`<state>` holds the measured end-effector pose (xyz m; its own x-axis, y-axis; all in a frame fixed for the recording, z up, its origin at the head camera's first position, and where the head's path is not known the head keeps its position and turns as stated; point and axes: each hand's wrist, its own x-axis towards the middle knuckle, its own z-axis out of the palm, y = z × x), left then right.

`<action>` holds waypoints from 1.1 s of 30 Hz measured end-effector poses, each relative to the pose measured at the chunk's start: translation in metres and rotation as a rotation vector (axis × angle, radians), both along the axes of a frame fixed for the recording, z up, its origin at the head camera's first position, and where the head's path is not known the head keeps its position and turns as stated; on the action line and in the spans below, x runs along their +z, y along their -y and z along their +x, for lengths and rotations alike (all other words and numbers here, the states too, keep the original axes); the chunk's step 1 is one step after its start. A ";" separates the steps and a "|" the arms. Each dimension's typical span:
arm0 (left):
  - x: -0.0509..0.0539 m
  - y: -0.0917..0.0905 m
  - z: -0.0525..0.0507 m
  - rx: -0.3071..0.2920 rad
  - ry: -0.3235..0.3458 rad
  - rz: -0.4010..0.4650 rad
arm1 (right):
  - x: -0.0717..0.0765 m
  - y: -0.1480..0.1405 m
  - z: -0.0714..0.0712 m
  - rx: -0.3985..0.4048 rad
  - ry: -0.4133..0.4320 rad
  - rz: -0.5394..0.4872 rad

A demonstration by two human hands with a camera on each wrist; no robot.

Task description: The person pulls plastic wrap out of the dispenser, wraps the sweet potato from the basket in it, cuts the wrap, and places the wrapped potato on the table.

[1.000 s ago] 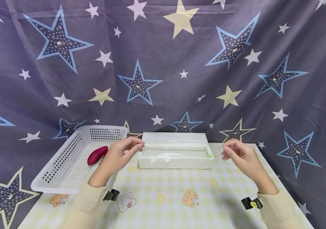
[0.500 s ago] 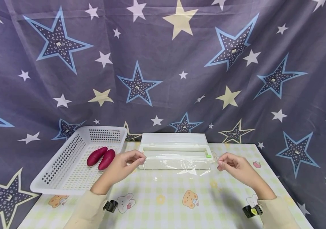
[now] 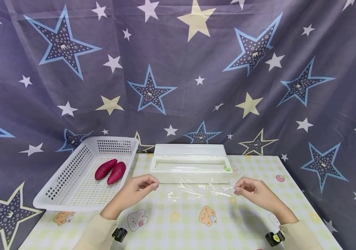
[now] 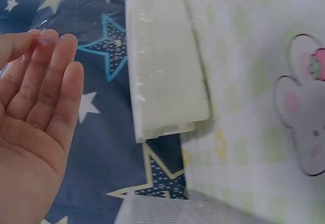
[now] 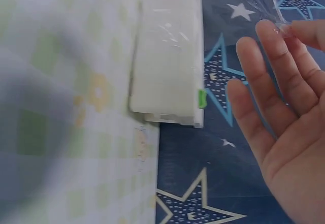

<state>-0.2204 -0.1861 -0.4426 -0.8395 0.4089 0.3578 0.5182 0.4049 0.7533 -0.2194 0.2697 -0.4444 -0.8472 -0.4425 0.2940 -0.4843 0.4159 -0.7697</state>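
Observation:
A sheet of clear plastic wrap (image 3: 193, 190) stretches between both hands, drawn out of a long white wrap dispenser (image 3: 193, 177). My left hand (image 3: 138, 189) pinches one corner of it between thumb and fingertips, and the left wrist view shows the film caught there. The opposite corner is pinched by my right hand (image 3: 256, 192); in the right wrist view the film (image 5: 277, 10) gathers at thumb and forefinger. The dispenser's lid (image 3: 190, 150) is raised at the back, and a small green slider (image 3: 228, 169) sits at its right end.
At the left of the table stands a white perforated basket (image 3: 64, 180) with two purple-red sweet potatoes (image 3: 117, 173) in it. A checked cloth (image 3: 178, 232) covers the table. Behind hangs a dark star-patterned curtain (image 3: 178, 52).
Both hands have come down and nearer to me, pulling more wrap out over the dispenser's front. The right hand has also moved slightly left. A second sweet potato has come into view.

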 end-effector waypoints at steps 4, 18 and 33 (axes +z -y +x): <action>-0.010 0.004 0.000 -0.022 0.017 -0.001 | -0.010 0.002 0.001 -0.003 0.013 0.028; -0.040 0.007 0.007 -0.084 0.091 -0.044 | -0.032 0.000 0.010 0.056 0.156 0.051; -0.057 0.004 0.020 -0.215 0.230 -0.065 | -0.046 -0.003 0.015 0.247 0.290 0.015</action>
<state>-0.2005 -0.1904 -0.4993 -0.7873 0.6014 0.1354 0.4160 0.3561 0.8367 -0.2045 0.2729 -0.4907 -0.7613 -0.6465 0.0498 -0.3347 0.3259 -0.8842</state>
